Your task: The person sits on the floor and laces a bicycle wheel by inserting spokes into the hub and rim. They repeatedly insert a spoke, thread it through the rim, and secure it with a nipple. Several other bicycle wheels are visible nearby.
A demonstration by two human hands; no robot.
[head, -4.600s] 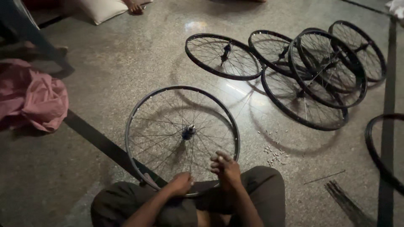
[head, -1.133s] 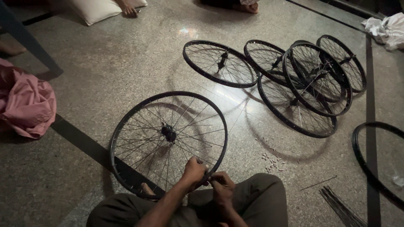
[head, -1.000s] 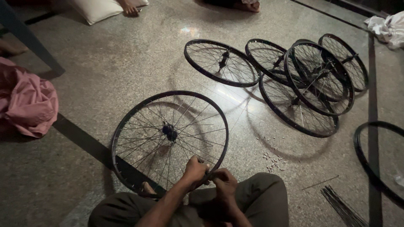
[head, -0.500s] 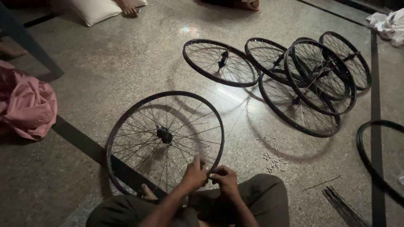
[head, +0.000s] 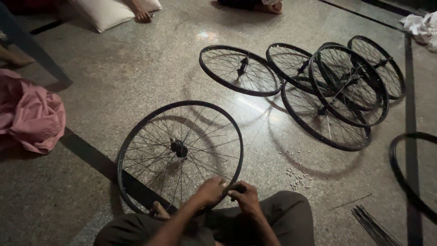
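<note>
A black spoked bicycle wheel (head: 150, 132) with a dark hub (head: 179, 148) rests tilted on the stone floor in front of my crossed legs. My left hand (head: 210, 190) grips its near rim at the lower right, fingers closed over the rim. My right hand (head: 243, 196) is right beside it, fingers pinched at the same spot on the rim; whatever it pinches is too small to tell. My bare foot (head: 158, 210) shows under the wheel's near edge.
Several finished spoked wheels (head: 327, 86) lie overlapping at the far right. An empty black rim (head: 403, 175) is at the right edge, loose spokes (head: 371, 225) and small nipples (head: 298, 177) nearby. Pink cloth (head: 29, 116) lies left. Other people's feet (head: 141, 13) at top.
The wheel has turned and shifted a little under my hands. Both hands stay together at the near rim. The camera view has drifted slightly.
</note>
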